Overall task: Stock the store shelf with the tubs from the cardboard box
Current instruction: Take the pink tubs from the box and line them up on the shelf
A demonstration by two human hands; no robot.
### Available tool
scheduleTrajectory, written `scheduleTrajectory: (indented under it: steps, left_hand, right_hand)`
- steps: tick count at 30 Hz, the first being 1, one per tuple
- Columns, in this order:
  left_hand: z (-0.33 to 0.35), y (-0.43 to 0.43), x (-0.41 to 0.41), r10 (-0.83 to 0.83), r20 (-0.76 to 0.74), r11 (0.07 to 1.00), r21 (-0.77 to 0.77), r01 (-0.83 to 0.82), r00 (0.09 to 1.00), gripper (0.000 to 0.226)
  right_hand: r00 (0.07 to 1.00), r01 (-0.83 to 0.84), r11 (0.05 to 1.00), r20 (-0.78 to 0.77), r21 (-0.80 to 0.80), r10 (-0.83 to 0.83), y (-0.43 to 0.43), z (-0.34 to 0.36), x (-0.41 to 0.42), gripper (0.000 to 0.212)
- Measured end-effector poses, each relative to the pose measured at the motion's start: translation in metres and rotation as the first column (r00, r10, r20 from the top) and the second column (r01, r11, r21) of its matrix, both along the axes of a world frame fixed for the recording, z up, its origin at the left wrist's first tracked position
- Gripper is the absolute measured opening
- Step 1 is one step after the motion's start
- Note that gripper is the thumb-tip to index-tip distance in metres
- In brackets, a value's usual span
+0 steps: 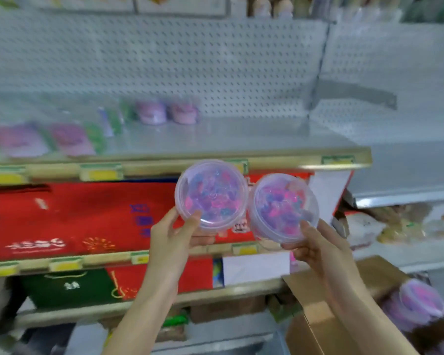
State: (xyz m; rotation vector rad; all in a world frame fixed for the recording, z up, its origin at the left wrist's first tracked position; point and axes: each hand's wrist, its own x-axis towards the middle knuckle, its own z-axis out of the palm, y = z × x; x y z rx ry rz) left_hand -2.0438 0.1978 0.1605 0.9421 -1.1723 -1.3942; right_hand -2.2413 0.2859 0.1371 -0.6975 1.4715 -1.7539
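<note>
Left grip (174, 234): curled round left tub (212, 196).
Right grip (315, 244): curled round right tub (283, 208), just beside it.
Shelf (215, 139): up and ahead of both; left tub looks nearer its lip.

Bright, cool white light here, pretty even, no hard shadows. The top of the shelf (241, 139) is well lit, and it only goes dark low down at near left. Motion blur is everywhere: the far packs (69, 139) on the left are purple and green streaks, and the price tags (101, 172) are unreadable. The middle is sharpest: my left hand (172, 237), my right hand (315, 247), and small glints on the left tub (212, 196) and right tub (283, 207). The wide lens bends the shelf edge, and the cardboard box (318, 316) at near right is mush.
</note>
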Motion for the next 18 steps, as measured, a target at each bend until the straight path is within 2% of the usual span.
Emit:
scheduleTrajectory:
  steps: [3,8,13,18]
  left_hand:
    - [0.037,-0.01,0.028,0.055,0.004,0.997,-0.045,-0.055,0.998,0.021]
    - [0.072,-0.042,0.044,0.138,0.005,0.989,-0.046,-0.137,0.99,0.015]
    - [0.091,-0.08,0.04,0.174,0.034,0.985,0.0,-0.174,0.984,0.016]
    - [0.099,-0.143,0.027,0.201,0.083,0.976,0.07,-0.207,0.976,0.03]
  right_hand:
    - [0.998,-0.065,0.996,-0.03,-0.056,0.063,-0.024,0.036,0.018,0.019]
    - [0.985,-0.171,0.978,-0.051,-0.115,0.167,-0.064,0.075,0.032,0.016]
    - [0.969,-0.234,0.968,-0.105,-0.085,0.225,-0.12,0.095,0.017,0.012]
    - [0.954,-0.276,0.96,-0.133,-0.044,0.268,-0.186,0.107,-0.01,0.011]
